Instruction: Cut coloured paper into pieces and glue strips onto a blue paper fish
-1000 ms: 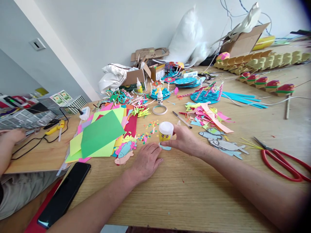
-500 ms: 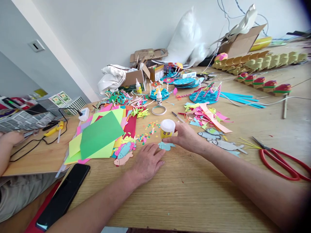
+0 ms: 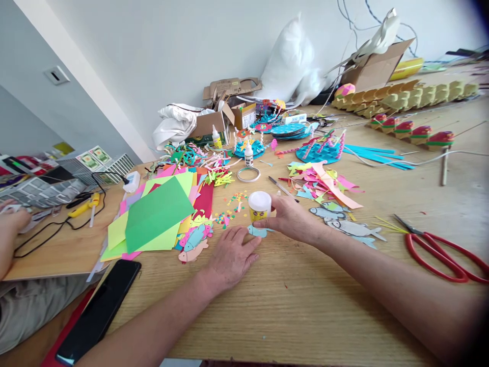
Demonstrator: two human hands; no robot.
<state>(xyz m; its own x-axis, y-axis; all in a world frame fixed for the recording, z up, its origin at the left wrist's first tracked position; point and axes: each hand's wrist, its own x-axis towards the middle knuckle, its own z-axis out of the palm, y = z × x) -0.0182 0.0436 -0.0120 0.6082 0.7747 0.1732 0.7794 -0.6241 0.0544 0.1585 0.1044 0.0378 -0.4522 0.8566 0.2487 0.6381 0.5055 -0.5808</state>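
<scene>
My right hand (image 3: 294, 218) grips a small white-lidded jar (image 3: 260, 206) with a yellow label, fingers behind it and thumb across its lower front. Just below the jar a light blue paper fish (image 3: 255, 232) lies on the table, partly hidden by the jar and my hands. Flat on the wood, my left hand (image 3: 232, 255) has its fingers stretched out, their tips at the fish's left side. To the left of that hand several cut paper fish (image 3: 195, 238) overlap in pink, blue, peach and yellow-green.
Coloured paper sheets (image 3: 160, 214) and a black phone (image 3: 100, 311) are at left. Red-handled scissors (image 3: 435, 250), grey paper fish (image 3: 353, 228) and paper scraps (image 3: 317, 178) lie right. Behind stand a glue bottle (image 3: 249, 155) and tape ring (image 3: 248, 175). Another person's hand (image 3: 13, 221) shows far left.
The jar in my right hand has moved slightly lower and left, covering more of the blue fish. My left hand stays nearly still. The other person's hand at far left has shifted.
</scene>
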